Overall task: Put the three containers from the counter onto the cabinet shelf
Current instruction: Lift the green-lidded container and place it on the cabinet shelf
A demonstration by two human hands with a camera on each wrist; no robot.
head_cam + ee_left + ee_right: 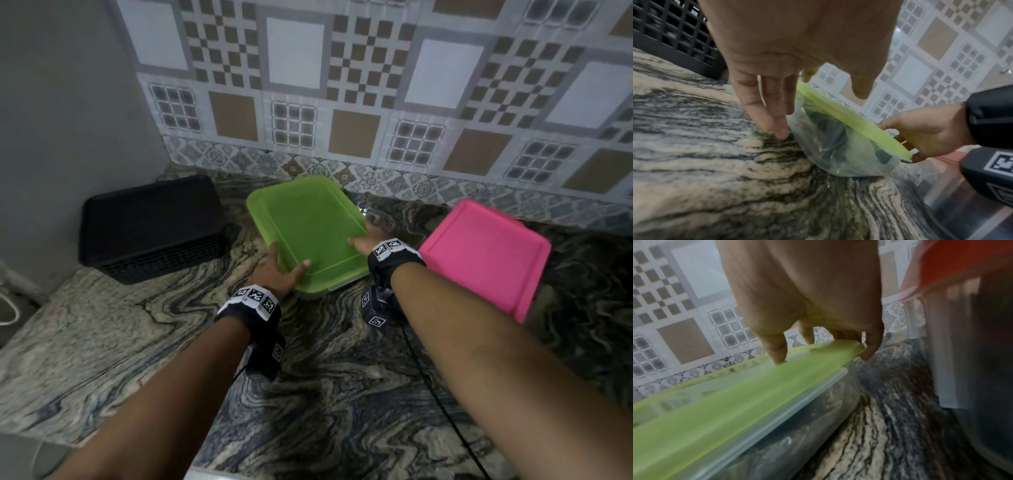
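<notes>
A clear container with a green lid (308,229) stands on the marble counter (342,394) near the tiled wall. My left hand (284,269) is at its near-left corner: the thumb lies over the lid, and the fingers (764,105) reach straight down beside the clear wall (828,146). My right hand (364,238) grips the near-right edge, thumb on the lid (735,402) and fingers curled round the rim (925,134). A pink-lidded container (486,253) stands just right of my right wrist. A black latticed basket (150,229) sits upside down at the left. No cabinet shelf is in view.
A grey wall (61,137) closes the counter's left end behind the black basket. A white cable (10,308) hangs past the counter's left edge. The pink-lidded container's wall (972,353) stands close to my right hand. The counter's front edge (102,442) runs across the lower left.
</notes>
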